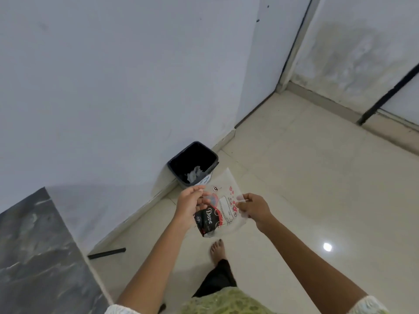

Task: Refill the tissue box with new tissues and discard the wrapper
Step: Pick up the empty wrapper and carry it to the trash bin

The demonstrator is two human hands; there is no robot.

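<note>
Standing over the floor, both arms out, tissue wrapper (223, 207) stretched between the two hands. Tissue box not in view, so refill state can't be confirmed from here.

Far left of the left hand: dark marbled counter (38, 252) edge. Below and left of that hand, a short black bar (106, 253) lies on the floor by the wall base. Trip item if she steps that way.

Left hand (190, 203): fingers closed on the wrapper's left edge, above the black printed panel. Looks like a pinch, not a full fist.

Just beyond the left hand, against the wall: black bin (193, 163), open top, white crumpled paper already inside. The wrapper's far corner overlaps the bin's near rim in this view; can't tell whether it is actually over the opening or short of it.

Right hand (254, 208): thumb and fingers pinch the clear right edge. Hands are apart, with the film spread flat between them.

Risks, my read:
- Film is light and flat. Released spread like this, it likely drifts and lands on the floor beside the bin.
- Bin sits tight to the wall, with a smallish opening. A toss from this height probably clips the rim or wall.
- One hand letting go first swings the film to the other side, off target.
- Bare foot (217, 249) below the hands on glossy tile (306, 177); leaning forward to reach could slip.

Safer: crumple first, then drop from close above the opening.
</note>
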